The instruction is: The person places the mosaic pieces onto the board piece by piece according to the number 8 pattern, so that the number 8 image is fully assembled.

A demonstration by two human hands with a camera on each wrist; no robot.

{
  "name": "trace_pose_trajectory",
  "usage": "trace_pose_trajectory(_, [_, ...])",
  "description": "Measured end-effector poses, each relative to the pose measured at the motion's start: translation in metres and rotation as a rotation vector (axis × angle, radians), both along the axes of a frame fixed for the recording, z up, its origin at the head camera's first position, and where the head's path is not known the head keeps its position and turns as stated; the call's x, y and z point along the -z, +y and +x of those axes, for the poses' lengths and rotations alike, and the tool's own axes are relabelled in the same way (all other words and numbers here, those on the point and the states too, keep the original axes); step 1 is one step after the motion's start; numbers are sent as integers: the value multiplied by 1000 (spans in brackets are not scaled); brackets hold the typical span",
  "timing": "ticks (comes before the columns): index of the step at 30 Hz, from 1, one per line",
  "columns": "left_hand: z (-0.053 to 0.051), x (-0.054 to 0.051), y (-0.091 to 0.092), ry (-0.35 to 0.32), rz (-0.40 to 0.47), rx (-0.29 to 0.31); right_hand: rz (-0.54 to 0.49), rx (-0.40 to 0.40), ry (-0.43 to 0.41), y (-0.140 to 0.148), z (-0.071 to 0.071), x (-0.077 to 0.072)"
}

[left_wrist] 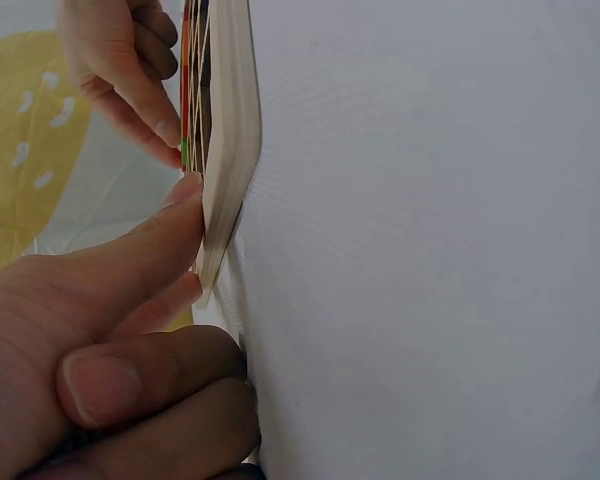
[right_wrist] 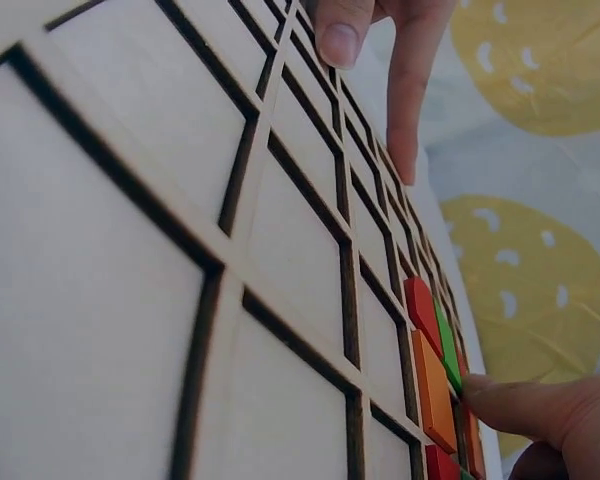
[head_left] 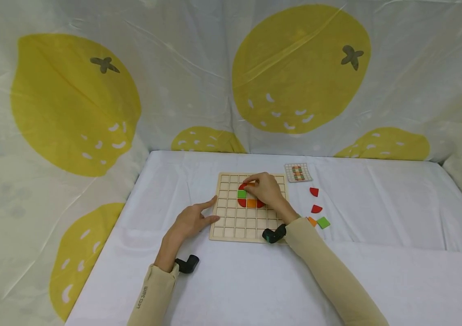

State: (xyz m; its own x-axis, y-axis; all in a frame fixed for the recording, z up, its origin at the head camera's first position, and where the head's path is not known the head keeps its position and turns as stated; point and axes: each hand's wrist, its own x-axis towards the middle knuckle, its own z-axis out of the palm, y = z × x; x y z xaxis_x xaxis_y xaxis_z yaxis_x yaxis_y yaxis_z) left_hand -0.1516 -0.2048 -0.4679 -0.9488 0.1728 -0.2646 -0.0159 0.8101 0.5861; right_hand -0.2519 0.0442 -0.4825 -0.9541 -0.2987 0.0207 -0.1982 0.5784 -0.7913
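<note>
A wooden grid board (head_left: 229, 232) lies on the table, with red, orange and green tiles set in its upper middle cells. My left hand (head_left: 192, 220) rests at the board's left edge, thumb and index finger spread apart along it; in the left wrist view the other fingers are bent inward. Over the tiles, my right hand (head_left: 267, 189) pinches a red quarter-circle tile (head_left: 241, 186) at the upper left of the pattern. A green tile (head_left: 242, 194) sits just below it, and an orange tile (head_left: 252, 203) lies lower. My right hand partly hides the pattern's right side.
Beyond the board's upper right corner lies a pattern card (head_left: 298, 173). Right of the board are loose red pieces (head_left: 314, 192), a green square (head_left: 323, 222) and an orange piece (head_left: 312, 221), partly behind the right sleeve. A lemon-print cloth (head_left: 190, 81) hangs behind the table.
</note>
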Motion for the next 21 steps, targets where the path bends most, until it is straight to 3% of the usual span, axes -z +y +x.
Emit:
trace_pose_trajectory(10, [0,1,0,-4,-8,-4,-11,12,15,11,5,-3])
trace_pose_trajectory(14, [0,1,1,-4,-8,-5,-16,2,9,32,12,-6])
trace_pose_trajectory(21, [0,1,1,-1,-25,-10,66,54,-13,86,30,-13])
